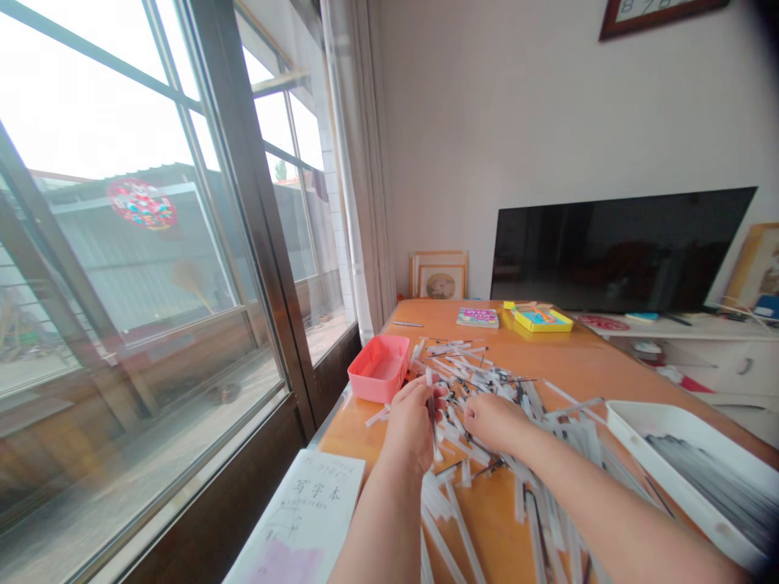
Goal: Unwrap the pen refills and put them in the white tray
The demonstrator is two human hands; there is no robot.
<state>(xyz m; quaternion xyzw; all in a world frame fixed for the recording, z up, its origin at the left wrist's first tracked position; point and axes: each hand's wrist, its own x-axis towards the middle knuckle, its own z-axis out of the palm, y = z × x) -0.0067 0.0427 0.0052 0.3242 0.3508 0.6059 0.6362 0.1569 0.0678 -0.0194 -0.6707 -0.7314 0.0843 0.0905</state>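
A heap of thin white strips and small dark clips [487, 381] is scattered over the orange wooden table [584, 365]. My left hand [414, 422] is closed round one upright white strip with a dark end, just right of the pink box. My right hand [494, 420] rests knuckles-up on the heap a little to the right, fingers curled under and pinched on pieces that I cannot make out. The two hands nearly touch.
A pink plastic box [378, 367] stands at the table's left edge by the window. A white tray [687, 466] with dark strips sits at the right. A writing booklet [304, 519] lies near me. Colourful books [539, 318] and a television [614, 247] are at the far end.
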